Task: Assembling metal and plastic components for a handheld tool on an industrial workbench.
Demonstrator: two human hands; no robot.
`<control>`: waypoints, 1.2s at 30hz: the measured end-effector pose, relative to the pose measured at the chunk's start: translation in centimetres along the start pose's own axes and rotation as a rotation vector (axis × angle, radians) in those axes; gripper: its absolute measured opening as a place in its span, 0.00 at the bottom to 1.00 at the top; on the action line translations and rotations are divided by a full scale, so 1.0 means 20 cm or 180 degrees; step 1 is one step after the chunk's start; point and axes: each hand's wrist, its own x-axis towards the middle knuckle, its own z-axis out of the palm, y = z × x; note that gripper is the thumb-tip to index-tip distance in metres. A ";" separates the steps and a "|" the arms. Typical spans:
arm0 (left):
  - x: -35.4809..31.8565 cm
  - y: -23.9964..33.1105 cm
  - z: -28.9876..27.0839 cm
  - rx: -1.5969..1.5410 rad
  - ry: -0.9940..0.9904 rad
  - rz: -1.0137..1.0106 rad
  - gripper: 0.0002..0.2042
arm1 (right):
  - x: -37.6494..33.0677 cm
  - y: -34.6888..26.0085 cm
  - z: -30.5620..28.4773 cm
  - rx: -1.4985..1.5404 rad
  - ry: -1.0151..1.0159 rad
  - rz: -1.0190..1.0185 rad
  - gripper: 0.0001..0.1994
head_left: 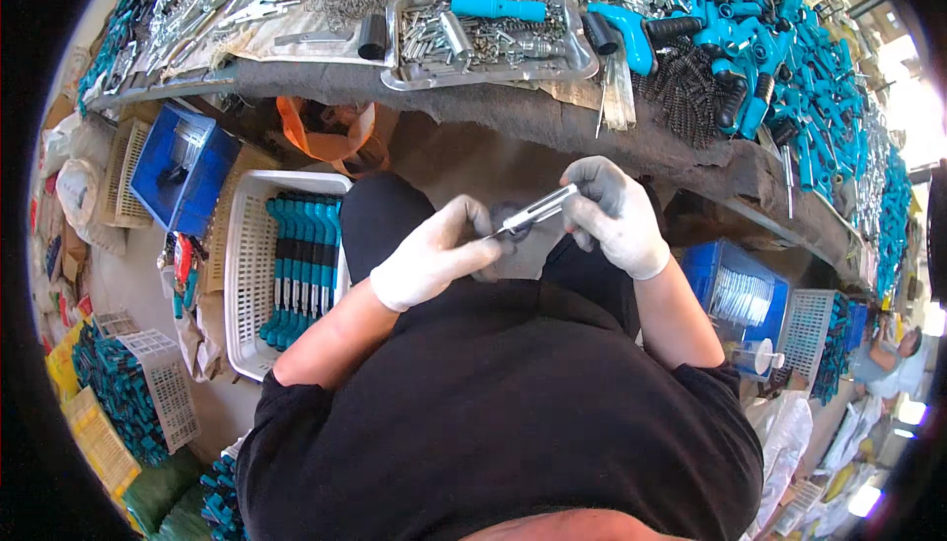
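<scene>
Both my hands wear light grey work gloves and meet over my lap, below the workbench edge. My right hand [617, 214] is closed around one end of a slim shiny metal tool part [538, 212] that slants down to the left. My left hand [434, 250] pinches its lower end, where a small dark piece sits at the fingertips. My black shirt fills the lower middle of the view.
A metal tray [414, 75] of small metal parts with a teal handle [498, 8] lies on the bench ahead. Piles of teal-handled tools [779, 48] cover the bench's right. A white basket [247, 275] of finished teal tools stands at my left, blue bins [178, 166] beyond.
</scene>
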 end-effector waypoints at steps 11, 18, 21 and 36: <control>0.07 0.01 0.04 -0.0337 0.0477 -0.0313 0.16 | 0.19 0.03 -0.16 -0.0796 0.0895 -0.0348 0.09; 0.09 -0.05 0.00 -0.0702 0.0513 -0.0412 0.15 | 0.39 0.01 -0.33 -0.1966 0.1436 -0.1126 0.07; 0.10 -0.05 0.00 -0.0755 0.0554 -0.0304 0.15 | 0.48 0.01 -0.34 -0.2476 0.1420 -0.1380 0.07; 0.15 -0.11 -0.07 -0.1166 0.0677 -0.0187 0.16 | 0.68 0.00 -0.43 -0.3984 0.1530 -0.0288 0.17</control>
